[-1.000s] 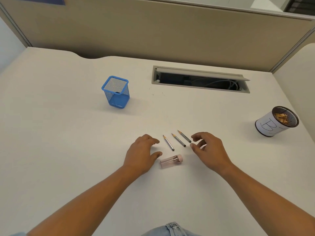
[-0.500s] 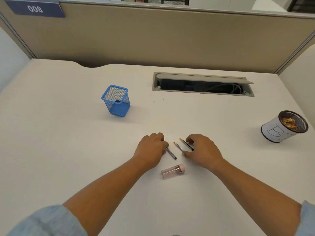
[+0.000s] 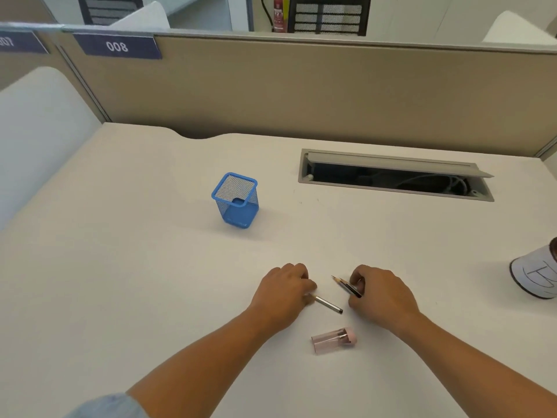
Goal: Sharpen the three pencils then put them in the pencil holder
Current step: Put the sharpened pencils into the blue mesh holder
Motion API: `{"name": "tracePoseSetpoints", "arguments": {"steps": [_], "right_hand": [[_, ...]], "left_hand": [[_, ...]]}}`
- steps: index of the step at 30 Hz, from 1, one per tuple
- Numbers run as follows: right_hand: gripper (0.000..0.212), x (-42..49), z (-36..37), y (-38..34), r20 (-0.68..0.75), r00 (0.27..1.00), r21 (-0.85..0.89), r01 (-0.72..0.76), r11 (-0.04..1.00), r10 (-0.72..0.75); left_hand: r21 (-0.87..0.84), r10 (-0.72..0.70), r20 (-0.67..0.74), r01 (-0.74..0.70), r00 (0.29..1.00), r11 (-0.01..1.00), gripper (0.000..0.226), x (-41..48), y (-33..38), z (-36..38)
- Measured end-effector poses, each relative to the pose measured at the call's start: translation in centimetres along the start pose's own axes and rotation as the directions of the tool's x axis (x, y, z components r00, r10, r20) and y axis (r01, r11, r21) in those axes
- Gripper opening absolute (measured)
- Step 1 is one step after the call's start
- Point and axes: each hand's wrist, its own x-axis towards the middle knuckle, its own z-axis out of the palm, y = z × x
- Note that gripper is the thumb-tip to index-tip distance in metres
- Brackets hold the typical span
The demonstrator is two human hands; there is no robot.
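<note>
Gathering seems intended: a single pencil (image 3: 327, 303) is pinched by the left hand (image 3: 283, 292), a pair of pencils (image 3: 346, 286) is grasped by the right hand (image 3: 381, 294), likely for the blue pencil holder (image 3: 238, 210) standing far left

"008" white on blue plate (image 3: 117, 46), fixed to beige partition (image 3: 301, 86).

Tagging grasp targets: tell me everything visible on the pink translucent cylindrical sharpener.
The pink translucent cylindrical sharpener looks like tinted plastic: a see-through tube with an opaque pink cap at its right end and a small metal part inside near the cap. It lies on its side on the white desk, between the forearms, nearer the person than the left hand and right hand. Nothing touches it.
</note>
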Motion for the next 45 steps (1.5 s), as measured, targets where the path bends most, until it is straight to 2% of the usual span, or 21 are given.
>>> {"name": "tracePoseSetpoints", "arguments": {"steps": [4, 10, 15, 18, 23, 26, 29, 33, 37, 42, 45], "right_hand": [[0.011, 0.6, -0.2, -0.6, 0.015, 1.000, -0.053, -0.013, 0.998, 0.014], [0.004, 0.7, -0.8, -1.1, 0.042, 0.999, -0.089, 0.017, 0.996, -0.014], [0.005, 0.5, -1.0, -1.1, -0.010, 0.999, -0.069, 0.045, 0.997, -0.046], [0.006, 0.4, -1.0, -1.0, -0.050, 0.997, -0.001, 0.056, 0.998, -0.056], [0.013, 0.4, -0.8, -1.8, -0.060, 0.993, 0.206, 0.113, 0.972, -0.102], [0.016, 0.2, -0.5, -2.6, -0.082, 0.989, 0.288, 0.142, 0.947, -0.123], [0.018, 0.0, -0.4, -3.6, -0.110, 0.980, 0.342, 0.194, 0.919, -0.166], [0.019, -0.5, -0.4, -4.2, -0.127, 0.974, 0.362, 0.220, 0.906, -0.186], [0.020, -0.6, -0.3, -3.7, -0.130, 0.979, 0.391, 0.194, 0.900, -0.155], [0.022, -0.5, -0.3, -2.5, -0.116, 0.987, 0.397, 0.149, 0.906, -0.112], [0.021, -0.2, -0.2, -2.0, -0.126, 0.988, 0.412, 0.139, 0.901, -0.095]], "left_hand": [[-0.007, 0.041, -0.023, -0.041, 0.999, 0.999, 0.021, 0.1, 0.4, 0.5], [-0.049, -0.006, -0.039, 0.004, 0.999, 0.999, 0.021, 0.0, -0.1, 0.0], [-0.307, -0.251, -0.049, 0.225, 0.967, 0.925, 0.015, -0.8, -1.7, -3.0], [-0.449, -0.348, -0.122, 0.261, 0.929, 0.855, 0.005, -1.8, -3.5, -6.2], [-0.588, -0.492, -0.256, 0.270, 0.832, 0.763, 0.009, -2.5, -6.7, -13.6], [-0.528, -0.496, -0.340, 0.274, 0.799, 0.804, 0.011, -1.7, -8.6, -18.1], [-0.419, -0.511, -0.380, 0.348, 0.771, 0.838, 0.010, 0.2, -10.1, -21.4], [-0.258, -0.552, -0.246, 0.495, 0.797, 0.830, 0.010, 3.5, -11.4, -21.4], [-0.099, -0.561, -0.137, 0.552, 0.816, 0.828, 0.012, 6.6, -12.5, -18.8], [0.207, -0.587, -0.055, 0.584, 0.808, 0.785, 0.022, 8.7, -13.1, -16.0], [0.265, -0.604, -0.027, 0.589, 0.796, 0.764, 0.028, 9.4, -13.4, -14.9]]}}
